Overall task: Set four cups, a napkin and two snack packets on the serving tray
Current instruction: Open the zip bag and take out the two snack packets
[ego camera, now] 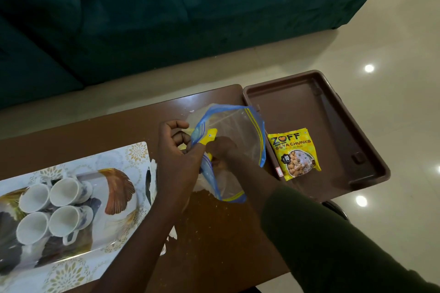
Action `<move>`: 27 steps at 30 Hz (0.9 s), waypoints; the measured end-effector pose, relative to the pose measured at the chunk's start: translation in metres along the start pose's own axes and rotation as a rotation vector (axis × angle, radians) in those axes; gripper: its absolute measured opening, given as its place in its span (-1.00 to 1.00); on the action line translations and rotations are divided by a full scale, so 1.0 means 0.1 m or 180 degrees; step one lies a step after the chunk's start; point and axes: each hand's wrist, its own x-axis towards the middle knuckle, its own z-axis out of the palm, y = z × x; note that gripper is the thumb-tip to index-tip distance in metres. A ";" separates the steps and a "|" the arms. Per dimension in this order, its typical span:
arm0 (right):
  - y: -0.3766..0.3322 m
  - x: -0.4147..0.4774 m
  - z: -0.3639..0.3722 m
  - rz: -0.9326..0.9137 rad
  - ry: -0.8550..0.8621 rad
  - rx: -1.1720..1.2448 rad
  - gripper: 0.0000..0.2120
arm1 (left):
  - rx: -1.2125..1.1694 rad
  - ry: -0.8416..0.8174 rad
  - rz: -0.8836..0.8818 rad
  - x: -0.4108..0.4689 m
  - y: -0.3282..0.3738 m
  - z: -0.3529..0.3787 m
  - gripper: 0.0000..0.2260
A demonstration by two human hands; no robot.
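My left hand [176, 150] pinches the blue-edged mouth of a clear zip bag [234, 150]. My right hand [220, 150] is inside the bag, its grip closed on a yellow snack packet [209, 137] poking out at the opening. Just right of that grip, a Zoff soya chunks packet [294, 153] lies in a brown tray [333, 112]. Well to the left of my left hand, four white cups [53, 209] cluster upright on a patterned serving tray [133, 157], all on the brown worktop [226, 233].
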 end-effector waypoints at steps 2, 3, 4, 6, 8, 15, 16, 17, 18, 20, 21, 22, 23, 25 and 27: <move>-0.11 -0.08 -0.10 -0.0123 -0.0011 -0.0003 -0.63 | 0.0069 0.0102 0.0045 0.02 -0.02 -0.02 -0.65; -0.16 -0.13 -0.15 -0.0198 0.0004 0.0012 -0.63 | 0.0117 0.0147 0.0080 0.03 -0.02 -0.03 -0.63; -0.20 -0.23 -0.19 -0.0286 0.0062 -0.0074 -0.64 | 0.0179 0.0188 0.0126 0.03 -0.01 -0.03 -0.63; -0.27 -0.43 -0.27 -0.0665 0.0251 -0.0476 -0.67 | 0.0316 0.0275 0.0221 0.04 -0.01 -0.04 -0.62; -0.33 -0.65 -0.37 -0.1072 0.0439 -0.1071 -0.70 | 0.0413 0.0359 0.0288 0.05 -0.01 -0.04 -0.62; -0.50 -1.11 -0.79 -0.1746 0.0830 -0.1175 -0.63 | 0.0555 0.0562 0.0400 0.05 -0.03 0.01 -0.65; -0.51 -1.12 -0.86 -0.1703 0.0794 -0.1048 -0.64 | 0.0573 0.0608 0.0419 0.05 -0.03 0.02 -0.65; -0.51 -1.12 -0.93 -0.1643 0.0723 -0.0888 -0.65 | 0.0591 0.0655 0.0430 0.06 -0.03 0.03 -0.65; -0.50 -1.13 -1.00 -0.1596 0.0623 -0.0699 -0.65 | 0.0611 0.0697 0.0440 0.06 -0.02 0.03 -0.65; -0.45 -1.14 -1.14 -0.1524 0.0406 -0.0337 -0.64 | 0.0665 0.0768 0.0472 0.07 0.00 0.04 -0.66; -0.42 -1.14 -1.21 -0.1486 0.0333 -0.0200 -0.65 | 0.0685 0.0808 0.0491 0.08 0.01 0.05 -0.67; -0.40 -1.15 -1.27 -0.1466 0.0305 -0.0104 -0.66 | 0.0689 0.0854 0.0517 0.09 0.02 0.05 -0.67; -0.38 -1.14 -1.35 -0.1459 0.0313 -0.0020 -0.68 | 0.0683 0.0899 0.0548 0.09 0.03 0.06 -0.67; -0.35 -1.13 -1.53 -0.1465 0.0400 0.0157 -0.69 | 0.0686 0.0987 0.0576 0.11 0.06 0.07 -0.65; -0.31 -1.10 -1.73 -0.1454 0.0628 0.0301 -0.67 | 0.0687 0.1047 0.0584 0.13 0.08 0.08 -0.65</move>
